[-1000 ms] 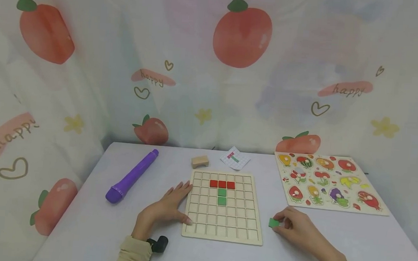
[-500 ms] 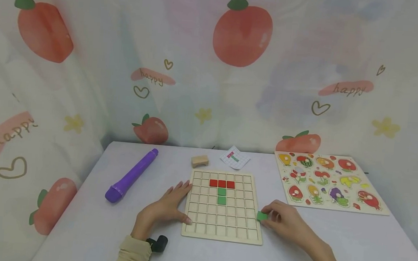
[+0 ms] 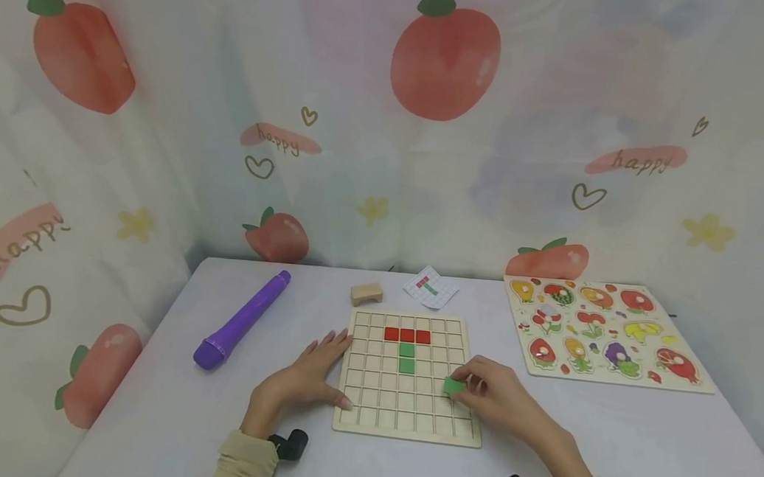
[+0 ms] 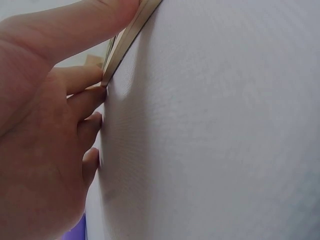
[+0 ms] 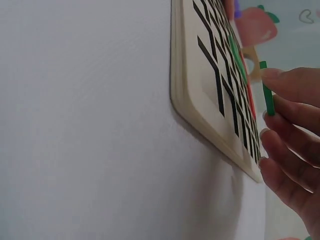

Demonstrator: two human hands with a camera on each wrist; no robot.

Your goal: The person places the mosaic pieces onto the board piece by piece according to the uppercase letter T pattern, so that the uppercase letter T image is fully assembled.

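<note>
In the head view a wooden grid board (image 3: 376, 419) lies on the white table. Three red tiles (image 3: 407, 335) form a row in it, and two green tiles (image 3: 407, 358) run down below the middle one. My right hand (image 3: 504, 398) pinches a thin green square tile (image 3: 454, 387) between thumb and fingers, over the right part of the board. The right wrist view shows that tile (image 5: 267, 90) edge-on, held above the board's surface. At the board's left edge rests my left hand (image 3: 306, 374), its fingers stretched out and its thumb on the rim.
A purple microphone (image 3: 243, 321) lies at the left. Behind the board are a wooden block (image 3: 367, 294) and a paper card (image 3: 431, 288) printed with a red and green pattern. A fruit puzzle board (image 3: 601, 335) lies at the right. A printed curtain hangs behind the table.
My right hand has moved left with the green tile, from the table beside the board to above the board's right part. The left hand has stayed in place.
</note>
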